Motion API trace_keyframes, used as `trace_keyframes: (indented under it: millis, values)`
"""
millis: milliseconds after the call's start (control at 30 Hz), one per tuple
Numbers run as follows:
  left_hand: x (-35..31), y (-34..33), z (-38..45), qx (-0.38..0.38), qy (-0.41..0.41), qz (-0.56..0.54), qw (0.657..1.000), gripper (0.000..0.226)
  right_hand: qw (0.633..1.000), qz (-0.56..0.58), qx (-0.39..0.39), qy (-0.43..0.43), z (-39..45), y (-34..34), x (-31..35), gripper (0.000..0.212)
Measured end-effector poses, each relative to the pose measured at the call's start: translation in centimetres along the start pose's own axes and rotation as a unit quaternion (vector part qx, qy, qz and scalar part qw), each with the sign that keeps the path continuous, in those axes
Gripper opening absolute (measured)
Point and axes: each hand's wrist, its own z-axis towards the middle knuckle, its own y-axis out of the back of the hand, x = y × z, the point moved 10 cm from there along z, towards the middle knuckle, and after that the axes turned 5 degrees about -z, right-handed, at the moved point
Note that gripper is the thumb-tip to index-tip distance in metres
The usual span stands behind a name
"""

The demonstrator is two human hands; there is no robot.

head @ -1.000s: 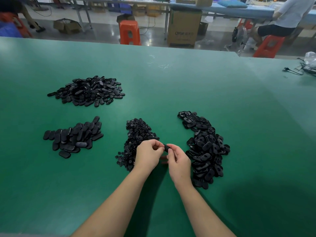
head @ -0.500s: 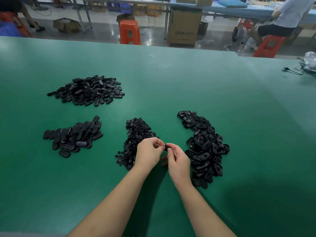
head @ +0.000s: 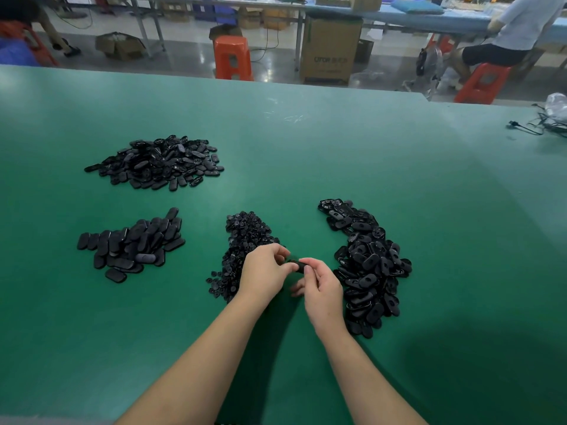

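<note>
Head view: black oval shell (head: 295, 266) is pinched between left hand (head: 264, 271) and right hand (head: 322, 289), long axis spanning both grips, just right of small-parts heap (head: 245, 237).

Four heaps lay on the table (head: 337, 148). The far heap (head: 156, 162) sat in the upper left of the frame, with the flat heap (head: 132, 245) below it at middle left. The centre heap (head: 242, 240) lay just left of the left hand (head: 264, 273), and the right heap (head: 371, 265) curved just beside the right hand (head: 322, 286). Between the two hands, above the table, sat a small part (head: 294, 265), pinched by both. Cables (head: 540, 125) lay at the right edge. Behind the table, along the top, stood a stool (head: 231, 56) with a carton (head: 329, 47) to its right.
</note>
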Motion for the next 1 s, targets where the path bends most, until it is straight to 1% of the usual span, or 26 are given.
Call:
trace_keyframes:
  millis: [67, 133, 200, 333, 567, 733, 1000]
  values:
    - [0.4, -0.1, 0.1, 0.019, 0.008, -0.009, 1.000, 0.011, 1.000, 0.012, -0.002, -0.007, 0.0, -0.1, -0.1, 0.024]
    - [0.6, -0.1, 0.2, 0.023, 0.015, -0.022, 0.999, 0.013, 1.000, 0.008, 0.000, -0.008, 0.1, -0.2, -0.2, 0.018]
    - [0.9, -0.3, 0.2, 0.023, 0.024, -0.044, 0.998, 0.013, 1.000, -0.003, 0.003, -0.004, 0.1, -0.4, -0.2, 0.013]
    - [1.0, -1.0, 0.0, 0.034, 0.035, -0.068, 0.996, 0.009, 0.999, -0.041, -0.005, 0.003, 0.2, -0.2, -0.4, 0.010]
    - [1.1, -1.4, -0.2, 0.051, 0.036, -0.112, 0.992, 0.005, 0.999, -0.041, 0.000, 0.011, 0.2, -0.2, -0.1, 0.019]
    - [1.2, -1.5, -0.4, 0.062, 0.035, -0.135, 0.988, 0.005, 0.999, -0.051, 0.006, 0.011, 0.3, -0.3, -0.2, 0.018]
    - [1.6, -1.6, -0.1, 0.038, 0.028, -0.081, 0.996, 0.008, 0.999, -0.052, 0.008, 0.010, 0.2, -0.3, -0.2, 0.017]
